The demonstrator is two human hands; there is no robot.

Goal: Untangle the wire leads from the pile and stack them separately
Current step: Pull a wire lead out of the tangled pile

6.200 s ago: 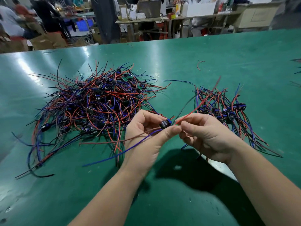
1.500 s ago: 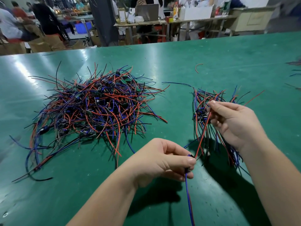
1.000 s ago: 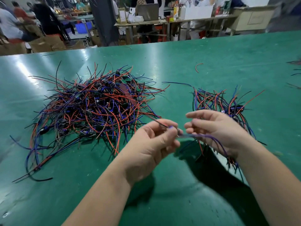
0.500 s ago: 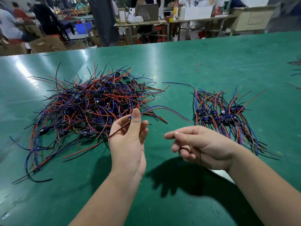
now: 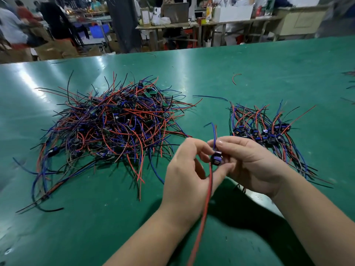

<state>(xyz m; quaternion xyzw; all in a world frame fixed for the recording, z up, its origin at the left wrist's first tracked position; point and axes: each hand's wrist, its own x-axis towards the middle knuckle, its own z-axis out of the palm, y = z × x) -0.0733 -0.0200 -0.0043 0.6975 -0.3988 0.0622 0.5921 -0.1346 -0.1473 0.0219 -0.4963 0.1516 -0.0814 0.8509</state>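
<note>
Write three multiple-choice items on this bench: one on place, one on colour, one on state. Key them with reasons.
1. The stack lies where from the pile?
A. left
B. right
C. on top

2. The wire hanging from the held lead is:
A. red
B. green
C. white

3. The hands are:
A. both open and idle
B. both pinching the lead
C. both buried in the pile

Key:
1 B, the stack sits right of the pile, apart from it on the table.
2 A, the wire dropping toward the camera is red.
3 B, left hand and right hand meet at the lead.
</note>
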